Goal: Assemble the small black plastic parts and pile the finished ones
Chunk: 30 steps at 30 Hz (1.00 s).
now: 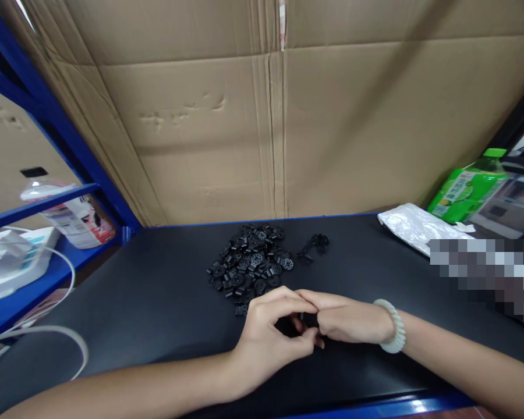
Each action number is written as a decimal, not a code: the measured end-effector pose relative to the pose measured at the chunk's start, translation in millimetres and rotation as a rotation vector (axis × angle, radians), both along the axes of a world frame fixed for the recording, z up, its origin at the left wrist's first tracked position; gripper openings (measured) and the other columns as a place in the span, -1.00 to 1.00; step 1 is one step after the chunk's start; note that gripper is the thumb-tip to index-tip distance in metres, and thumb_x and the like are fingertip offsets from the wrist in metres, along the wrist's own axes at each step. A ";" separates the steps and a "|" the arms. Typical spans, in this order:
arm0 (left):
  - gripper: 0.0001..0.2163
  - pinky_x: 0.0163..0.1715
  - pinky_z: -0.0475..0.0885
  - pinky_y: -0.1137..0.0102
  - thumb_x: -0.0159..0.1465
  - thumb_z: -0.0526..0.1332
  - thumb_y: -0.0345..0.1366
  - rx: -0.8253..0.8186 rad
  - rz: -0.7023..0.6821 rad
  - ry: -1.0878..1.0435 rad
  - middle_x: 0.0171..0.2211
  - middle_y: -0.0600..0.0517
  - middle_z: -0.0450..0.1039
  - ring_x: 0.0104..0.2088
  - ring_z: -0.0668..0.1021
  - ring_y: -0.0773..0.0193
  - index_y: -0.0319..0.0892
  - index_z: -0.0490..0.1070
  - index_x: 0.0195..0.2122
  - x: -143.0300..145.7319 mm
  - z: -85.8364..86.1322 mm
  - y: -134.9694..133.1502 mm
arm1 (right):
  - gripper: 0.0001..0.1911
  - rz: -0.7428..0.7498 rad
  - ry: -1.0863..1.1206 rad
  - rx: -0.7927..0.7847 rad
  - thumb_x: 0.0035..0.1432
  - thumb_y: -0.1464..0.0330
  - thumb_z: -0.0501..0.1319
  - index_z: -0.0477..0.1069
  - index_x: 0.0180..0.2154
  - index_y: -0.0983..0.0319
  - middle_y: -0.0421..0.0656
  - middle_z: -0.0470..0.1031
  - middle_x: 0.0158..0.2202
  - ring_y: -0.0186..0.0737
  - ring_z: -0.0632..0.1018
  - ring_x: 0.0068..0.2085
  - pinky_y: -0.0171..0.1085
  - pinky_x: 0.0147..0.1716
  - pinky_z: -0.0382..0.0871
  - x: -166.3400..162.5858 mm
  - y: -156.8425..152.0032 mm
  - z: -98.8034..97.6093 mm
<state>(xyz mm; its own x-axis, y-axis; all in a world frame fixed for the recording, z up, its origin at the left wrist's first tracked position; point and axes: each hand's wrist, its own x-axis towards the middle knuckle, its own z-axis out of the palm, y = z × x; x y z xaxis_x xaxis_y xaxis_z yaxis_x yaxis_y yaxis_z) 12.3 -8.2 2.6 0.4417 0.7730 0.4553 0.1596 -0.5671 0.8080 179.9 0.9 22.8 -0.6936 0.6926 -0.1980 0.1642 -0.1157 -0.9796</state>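
One black tabletop (pixel 166 279), cardboard wall (pixel 209 134), left hand (pixel 271 329), right hand (pixel 353 320), both curled around black part (pixel 310 319)

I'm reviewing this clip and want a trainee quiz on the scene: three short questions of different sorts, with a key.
1. True or false: a pale bracelet circles the wrist of the right hand.
2. As the camera sees it, where is the small cluster relative to the large pile of parts? A) left B) right C) on top
3. Fill in: the left hand and right hand meet around a partly hidden, small ____ piece.

Key: 1. True. 2. B. 3. black.
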 end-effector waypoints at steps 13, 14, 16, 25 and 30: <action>-0.86 -0.46 0.52 0.43 0.06 0.21 -0.47 -0.331 0.135 -0.137 -0.43 -0.02 0.51 -0.46 0.57 0.27 -0.26 0.50 -0.35 0.8 1.2 4.6 | -0.70 -0.078 0.289 -0.261 -0.30 0.54 0.05 0.23 -0.37 0.26 -0.29 0.24 -0.50 -0.43 0.26 -0.51 -0.35 -0.50 0.08 -8.1 -2.7 -10.9; -0.85 -0.47 0.52 0.42 0.08 0.20 -0.45 -0.369 0.121 -0.176 -0.41 -0.01 0.50 -0.48 0.56 0.28 -0.25 0.48 -0.30 0.2 1.2 5.8 | -0.65 -0.079 0.289 -0.257 -0.29 0.54 0.05 0.23 -0.32 0.26 -0.27 0.25 -0.47 -0.42 0.28 -0.49 -0.35 -0.50 0.09 -7.6 -1.4 -10.5; -0.81 -0.46 0.51 0.42 0.14 0.18 -0.43 -0.398 0.097 -0.251 -0.36 -0.01 0.47 -0.48 0.55 0.31 -0.22 0.44 -0.20 -1.4 1.0 7.6 | -0.54 -0.085 0.273 -0.201 -0.26 0.55 0.04 0.21 -0.19 0.23 -0.25 0.28 -0.42 -0.40 0.30 -0.46 -0.35 -0.48 0.11 -5.0 2.3 -9.9; -0.70 -0.10 0.46 0.35 0.15 0.17 -0.49 -0.301 0.115 -0.223 -0.22 0.02 0.35 -0.14 0.46 0.27 -0.12 0.38 -0.09 -3.0 -5.2 6.0 | -0.64 -0.292 -0.273 0.673 -0.11 0.54 0.09 0.19 -0.20 0.20 -0.15 0.39 -0.23 -0.27 0.40 -0.30 -0.27 -0.34 0.30 31.2 24.8 0.9; -0.72 -0.13 0.47 0.35 0.15 0.11 -0.55 -0.225 0.047 -0.111 -0.21 0.01 0.37 -0.17 0.47 0.28 -0.14 0.39 -0.15 -2.8 -3.9 1.3 | -0.66 -0.561 -0.650 1.228 -0.09 0.49 0.18 0.31 -0.18 0.24 -0.02 0.31 -0.08 -0.03 0.33 -0.04 -0.03 -0.02 0.25 55.3 48.7 -4.0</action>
<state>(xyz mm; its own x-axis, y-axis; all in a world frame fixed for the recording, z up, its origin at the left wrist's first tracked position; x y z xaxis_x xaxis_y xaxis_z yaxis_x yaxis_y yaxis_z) 9.5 -7.0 -1.3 0.3597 0.8790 0.3130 0.0843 -0.3647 0.9273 235.3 49.6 18.8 -0.3099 0.7905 0.5283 0.8117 0.5093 -0.2859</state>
